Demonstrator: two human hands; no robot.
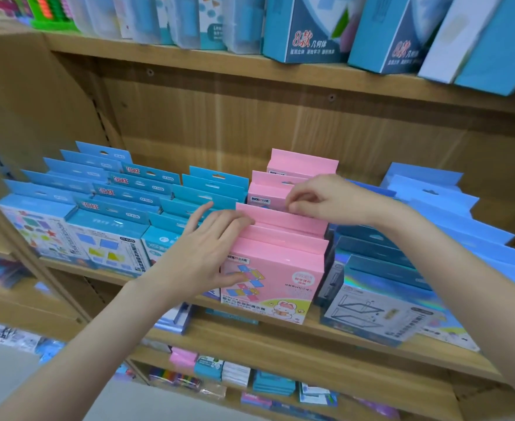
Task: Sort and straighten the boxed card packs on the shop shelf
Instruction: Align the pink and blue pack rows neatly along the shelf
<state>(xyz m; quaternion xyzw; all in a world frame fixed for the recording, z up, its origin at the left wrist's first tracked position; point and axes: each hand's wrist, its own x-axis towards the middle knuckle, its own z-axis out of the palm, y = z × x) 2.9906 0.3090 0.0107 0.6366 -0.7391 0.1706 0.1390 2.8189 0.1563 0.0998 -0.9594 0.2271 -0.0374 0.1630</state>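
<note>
We stand before a wooden shop shelf (283, 328) with a plank back panel, one tier among several. On it, rows of boxed card packs stand upright, front to back: light blue packs (104, 235) at the left, a teal row (207, 192) beside them, pink packs (276, 265) in the middle, dark blue boxes (380, 287) and pale blue ones (450, 208) at the right. Our left hand (207, 253) lies against the left side of the front pink packs, fingers fairly straight over their top flaps and thumb on the front face, pressing rather than gripping. Our right hand (326, 199) reaches over the row and pinches the top edge of a pink pack further back with curled fingers. The tier above carries tall blue boxes (307, 28) leaning forward and clear cases (186, 22); the tiers below hold small mixed packets (238, 372).
</note>
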